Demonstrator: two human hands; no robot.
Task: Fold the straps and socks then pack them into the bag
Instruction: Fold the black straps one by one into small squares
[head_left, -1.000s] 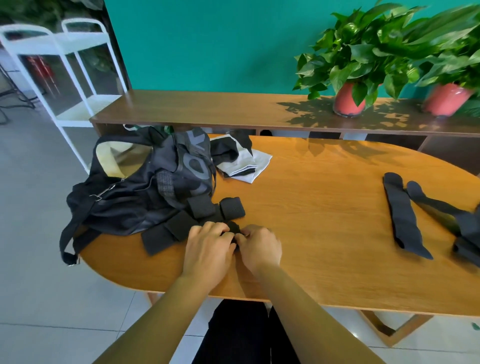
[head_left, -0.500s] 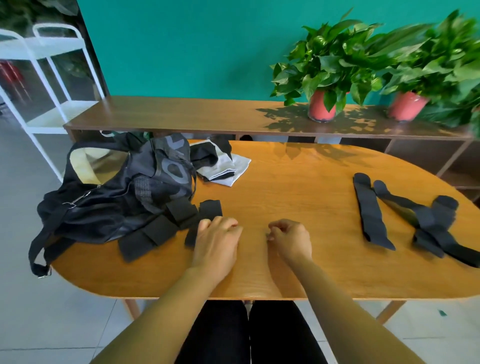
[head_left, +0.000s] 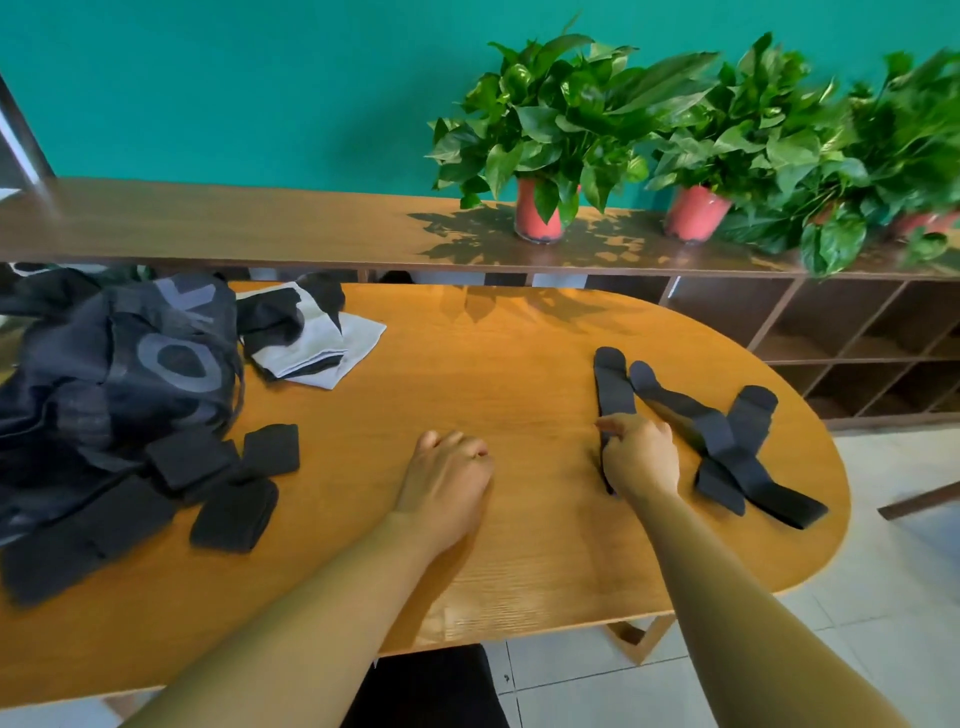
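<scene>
A wooden desk (head_left: 493, 364) seen from above. At the right, the right hand (head_left: 641, 460) has its grip pinched on the near part of a long black strap (head_left: 613, 387), just beside two crossed straps (head_left: 724, 441). The left hand (head_left: 447, 478) rests mid-desk, grip slack (holding nothing). Folded straps (head_left: 236, 506) lie at the left against the black bag (head_left: 114, 364).
</scene>
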